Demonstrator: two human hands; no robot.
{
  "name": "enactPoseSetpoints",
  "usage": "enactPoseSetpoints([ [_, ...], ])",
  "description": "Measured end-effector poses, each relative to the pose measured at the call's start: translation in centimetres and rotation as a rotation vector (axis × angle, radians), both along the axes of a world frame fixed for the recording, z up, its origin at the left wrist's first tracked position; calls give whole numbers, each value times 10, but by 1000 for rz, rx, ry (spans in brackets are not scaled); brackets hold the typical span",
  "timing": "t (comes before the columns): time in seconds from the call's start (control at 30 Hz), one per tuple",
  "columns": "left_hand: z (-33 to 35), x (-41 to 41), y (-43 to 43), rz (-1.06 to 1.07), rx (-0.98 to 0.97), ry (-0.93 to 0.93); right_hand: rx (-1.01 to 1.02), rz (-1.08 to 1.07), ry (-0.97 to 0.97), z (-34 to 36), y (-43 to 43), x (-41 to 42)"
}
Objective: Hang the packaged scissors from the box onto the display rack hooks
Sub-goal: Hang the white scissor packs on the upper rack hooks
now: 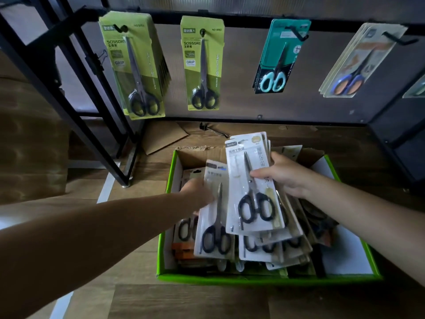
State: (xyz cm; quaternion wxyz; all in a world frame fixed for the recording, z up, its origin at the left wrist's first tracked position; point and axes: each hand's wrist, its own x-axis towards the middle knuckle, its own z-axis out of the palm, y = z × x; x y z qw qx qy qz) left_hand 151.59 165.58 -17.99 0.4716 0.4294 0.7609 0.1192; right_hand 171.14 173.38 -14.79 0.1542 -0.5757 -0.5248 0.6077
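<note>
both my forearms reaching forward | left hand (197, 192) gripping one scissors pack (212, 224) by its edge | right hand (285, 176) pinching the pack stack (239, 180), thumb on front

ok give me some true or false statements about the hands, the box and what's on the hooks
1. The right hand holds a stack of white packs over the green box. True.
2. A teal pack hangs on the leftmost hook. False: a green pack hangs there; the teal pack is third from the left.
3. The green box is empty. False: many packs lie in it.
4. The left hand touches a separate white pack beside the stack. True.
</note>
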Motion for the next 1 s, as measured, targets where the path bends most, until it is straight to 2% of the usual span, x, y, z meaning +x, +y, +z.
enactPoseSetpoints([
  [0.07, 2, 3, 5, 113, 60, -118, -20, 4, 63, -3, -3, -1],
  [0.2, 20, 8, 6, 388, 132, -524, -7, -44, 212, 0, -6, -4],
  [0.33, 34, 12, 12, 488, 119, -810, -26, -56, 326, 5, -6, -14],
  [0.4, 39, 14, 15, 500, 128, -868, 6, -54, 316, 12, -5, -19],
  [0.5, 49, 19, 17, 499, 230, -885, 164, -61, 290, 19, -2, -26],
  [0.6, 60, 24, 18, 385, 317, -887, 318, -163, 208, 26, -2, -35],
  [0.73, 73, 23, 23, 331, 359, -913, 477, -265, 226, 40, 3, -42],
  [0.83, 83, 25, 24, 236, 424, -997, 533, -349, 225, 54, 13, -40],
  [1.0, 112, 26, 32, 227, 573, -991, 597, -441, 274, 82, 20, -43],
])
